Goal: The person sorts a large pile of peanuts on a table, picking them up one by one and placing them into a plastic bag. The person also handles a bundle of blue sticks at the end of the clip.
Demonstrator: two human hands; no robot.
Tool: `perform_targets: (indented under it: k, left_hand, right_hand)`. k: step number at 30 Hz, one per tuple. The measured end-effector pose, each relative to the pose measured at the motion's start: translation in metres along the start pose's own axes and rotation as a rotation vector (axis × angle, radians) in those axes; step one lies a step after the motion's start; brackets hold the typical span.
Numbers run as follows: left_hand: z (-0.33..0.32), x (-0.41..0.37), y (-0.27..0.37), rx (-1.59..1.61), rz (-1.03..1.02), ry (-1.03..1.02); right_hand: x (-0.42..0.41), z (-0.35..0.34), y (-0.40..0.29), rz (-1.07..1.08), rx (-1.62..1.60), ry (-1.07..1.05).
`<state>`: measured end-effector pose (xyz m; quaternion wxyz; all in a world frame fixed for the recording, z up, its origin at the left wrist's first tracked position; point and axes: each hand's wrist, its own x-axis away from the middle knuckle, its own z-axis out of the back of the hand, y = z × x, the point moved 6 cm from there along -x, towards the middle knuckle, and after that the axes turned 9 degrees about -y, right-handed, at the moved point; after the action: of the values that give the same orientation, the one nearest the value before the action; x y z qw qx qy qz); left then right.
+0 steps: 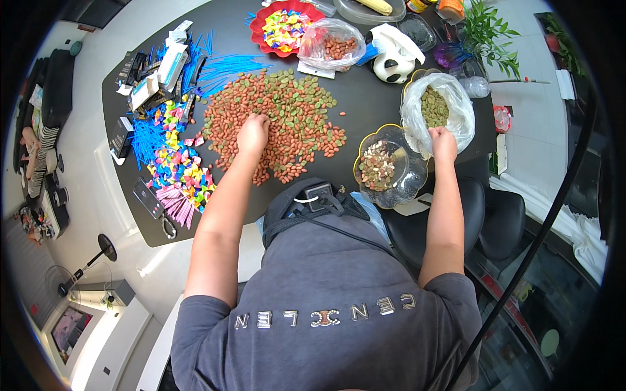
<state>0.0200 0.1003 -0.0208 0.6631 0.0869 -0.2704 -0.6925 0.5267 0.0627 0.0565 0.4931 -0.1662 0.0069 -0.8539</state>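
Note:
A broad heap of red-skinned peanuts (230,112) mixed with flat green beans (310,93) spreads over the dark table. My left hand (253,134) reaches into the heap's middle, fingers bent down among the peanuts; what they pinch, if anything, is hidden. On the right, a clear plastic bag (462,115) stands with its mouth wide, holding similar green beans (433,105). My right hand (444,141) is at the bag's near rim, fingertips just by those beans. Whether it grips the plastic or a bean cannot be made out.
A scalloped glass bowl (411,178) with mixed scraps sits near the bag. Wrapped candies (176,166), blue sticks (146,141), small boxes (171,66) and a phone (148,197) crowd the left. Behind are a red candy dish (257,32), a bag of peanuts (359,49) and a panda-shaped holder (391,61).

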Motion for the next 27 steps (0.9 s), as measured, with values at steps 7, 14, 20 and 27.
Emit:
perform_targets:
  k: [7,14,20,27]
  left_hand:
    - [-0.008,0.030,0.030,1.739,0.513,-0.381]
    - [-0.012,0.077,0.083,2.140,0.584,-0.661]
    - [-0.006,0.101,0.095,2.242,0.622,-0.789]
    - [-0.006,0.098,0.093,1.892,0.516,-0.833]
  right_hand:
    - [0.046,0.008,-0.103,0.410,-0.583,0.037]
    - [0.160,-0.037,-0.261,1.029,-0.622,-0.314]
    - [0.170,-0.058,-0.268,0.635,-0.840,-0.837]
    - [0.172,-0.053,-0.253,0.884,-0.872,-0.559]
